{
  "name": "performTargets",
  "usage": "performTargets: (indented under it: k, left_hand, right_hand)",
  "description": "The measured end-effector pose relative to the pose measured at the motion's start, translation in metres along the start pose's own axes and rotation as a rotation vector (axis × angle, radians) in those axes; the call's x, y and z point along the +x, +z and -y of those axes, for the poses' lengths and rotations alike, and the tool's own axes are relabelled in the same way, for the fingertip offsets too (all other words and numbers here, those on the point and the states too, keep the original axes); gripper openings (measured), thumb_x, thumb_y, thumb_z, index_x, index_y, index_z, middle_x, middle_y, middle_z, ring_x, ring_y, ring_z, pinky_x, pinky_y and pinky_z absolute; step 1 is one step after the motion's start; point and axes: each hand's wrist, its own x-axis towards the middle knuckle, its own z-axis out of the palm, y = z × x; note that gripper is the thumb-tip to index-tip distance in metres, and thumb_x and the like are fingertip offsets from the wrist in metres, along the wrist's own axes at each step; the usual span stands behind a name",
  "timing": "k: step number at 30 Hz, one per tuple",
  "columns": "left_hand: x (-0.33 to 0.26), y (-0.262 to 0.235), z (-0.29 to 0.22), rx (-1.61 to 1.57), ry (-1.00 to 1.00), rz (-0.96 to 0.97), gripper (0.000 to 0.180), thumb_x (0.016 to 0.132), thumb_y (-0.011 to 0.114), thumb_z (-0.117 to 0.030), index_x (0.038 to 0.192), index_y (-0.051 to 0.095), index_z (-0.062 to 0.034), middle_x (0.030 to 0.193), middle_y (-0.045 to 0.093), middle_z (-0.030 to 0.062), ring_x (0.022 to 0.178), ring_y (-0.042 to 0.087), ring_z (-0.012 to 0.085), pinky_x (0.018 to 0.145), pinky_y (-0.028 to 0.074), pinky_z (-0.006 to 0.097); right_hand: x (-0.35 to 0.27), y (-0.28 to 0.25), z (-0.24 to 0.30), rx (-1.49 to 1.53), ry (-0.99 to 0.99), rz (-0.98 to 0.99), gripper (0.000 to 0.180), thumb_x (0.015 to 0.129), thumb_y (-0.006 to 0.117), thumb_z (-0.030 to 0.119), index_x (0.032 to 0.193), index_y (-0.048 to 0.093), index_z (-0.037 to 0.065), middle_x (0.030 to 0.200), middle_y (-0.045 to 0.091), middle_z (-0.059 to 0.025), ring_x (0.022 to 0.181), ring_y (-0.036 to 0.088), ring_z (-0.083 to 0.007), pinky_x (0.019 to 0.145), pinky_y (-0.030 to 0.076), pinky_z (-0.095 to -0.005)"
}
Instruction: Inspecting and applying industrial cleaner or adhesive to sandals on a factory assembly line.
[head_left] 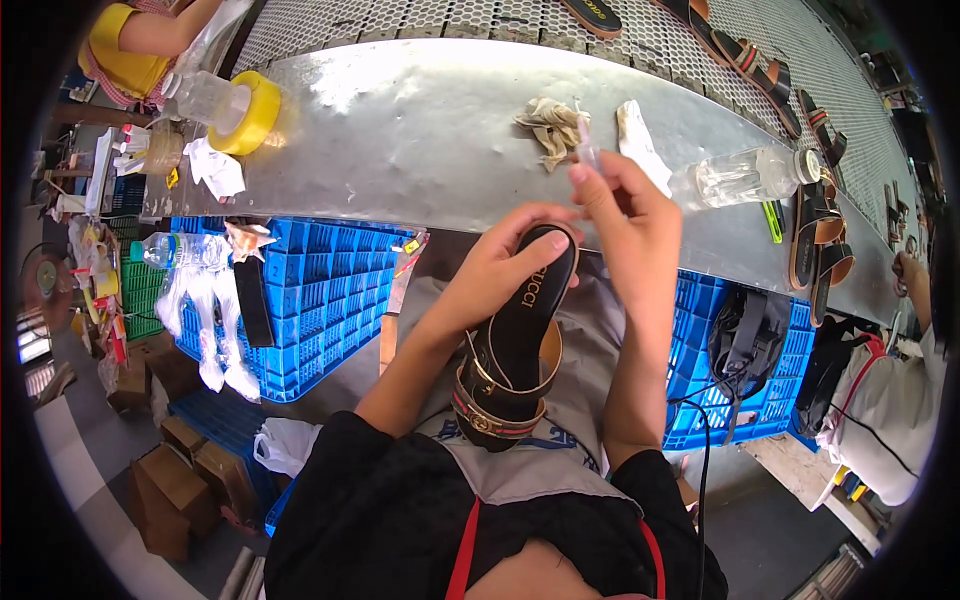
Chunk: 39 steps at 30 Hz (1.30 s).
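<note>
A black sandal (526,310) with an open back and buckled straps is in my left hand (505,260), sole tilted, its heel end up near my fingers. The thumb of that hand presses on the insole. A striped band with a gold ornament (495,415) crosses the sandal's lower end, over my apron. My right hand (635,215) pinches a slim translucent applicator (587,148) with a thin tip, held just beyond the sandal. Behind that tip a crumpled beige cloth (552,128) lies on the metal table (400,150), with a white cloth (640,140) to its right.
A clear bottle (745,178) lies on the table at right, beside a green cutter (773,220) and several sandals (818,240). A yellow tape roll (250,115) is at left. Blue crates (320,310) flank my lap. Beyond the table runs a perforated conveyor (420,20); other people sit at both sides.
</note>
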Motion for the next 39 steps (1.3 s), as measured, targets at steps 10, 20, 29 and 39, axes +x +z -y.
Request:
performTargets:
  k: [10,20,29,39]
  left_hand:
    - [-0.008,-0.011,-0.019,-0.033,0.021,-0.050,0.051,0.100,0.055,-0.013,0.147,0.038,-0.0061,0.113,0.067,0.0189,0.085,0.072,0.0256,0.069,0.059,0.032]
    - [0.070,-0.040,-0.087,0.395,-0.316,0.157,0.067,0.098,0.057,-0.013,0.157,0.025,-0.0083,0.101,0.068,0.0148,0.074,0.071,0.0245,0.066,0.059,0.032]
    - [0.080,-0.022,-0.091,1.369,-0.092,0.119,0.066,0.094,0.060,-0.022,0.154,0.036,-0.0105,0.101,0.069,0.0165,0.095,0.068,0.0276,0.086,0.050,0.037]
    - [0.077,-0.029,-0.104,1.387,-0.111,0.055,0.065,0.093,0.060,-0.017,0.152,0.035,-0.0061,0.103,0.070,0.0200,0.092,0.069,0.0298,0.082,0.053,0.039]
  right_hand:
    - [0.017,0.004,-0.021,-1.002,-0.181,-0.070,0.029,0.089,0.069,0.031,0.081,0.061,0.004,0.076,0.068,-0.0139,0.071,0.067,-0.0380,0.059,0.052,-0.0454]
    - [0.023,0.006,-0.025,-1.061,-0.247,-0.031,0.026,0.090,0.067,0.032,0.092,0.062,0.006,0.079,0.069,-0.0145,0.072,0.067,-0.0380,0.062,0.052,-0.0470]
    - [0.028,0.001,-0.027,-1.026,-0.261,0.020,0.021,0.089,0.067,0.025,0.100,0.063,0.008,0.078,0.069,-0.0121,0.069,0.069,-0.0354,0.061,0.054,-0.0459]
    - [0.032,-0.002,-0.021,-0.966,-0.185,0.050,0.025,0.090,0.065,0.030,0.101,0.065,0.008,0.077,0.070,-0.0180,0.074,0.069,-0.0388,0.066,0.053,-0.0491]
